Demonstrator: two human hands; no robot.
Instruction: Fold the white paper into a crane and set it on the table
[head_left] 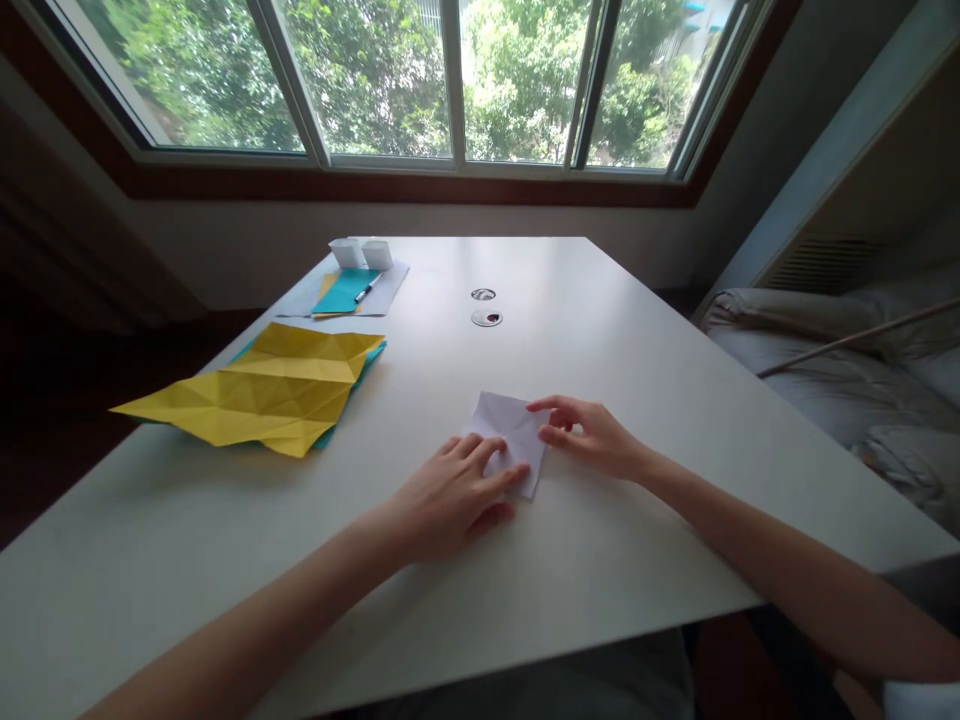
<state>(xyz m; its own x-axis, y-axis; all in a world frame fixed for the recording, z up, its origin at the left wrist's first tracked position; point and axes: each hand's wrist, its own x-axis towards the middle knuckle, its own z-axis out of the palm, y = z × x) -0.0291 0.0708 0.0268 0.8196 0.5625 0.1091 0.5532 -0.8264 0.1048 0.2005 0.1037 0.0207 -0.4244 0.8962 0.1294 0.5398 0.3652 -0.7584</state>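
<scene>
A small folded sheet of white paper (517,418) lies on the white table in front of me. My left hand (457,490) rests on its lower left part, palm down, fingers spread and pressing lightly. My right hand (592,435) is at the paper's right side. Its index finger touches near the upper right corner and its thumb is by the right edge, with a gap between them. Part of the paper is hidden under my left fingers.
Large creased yellow paper (277,390) with teal beneath lies at left. Behind it, a teal sheet (343,291), pen (367,289) and white sheets (394,285) lie near two white cups (377,254). Round inserts (487,318) sit mid-table (615,340). A padded seat (810,350) stands right.
</scene>
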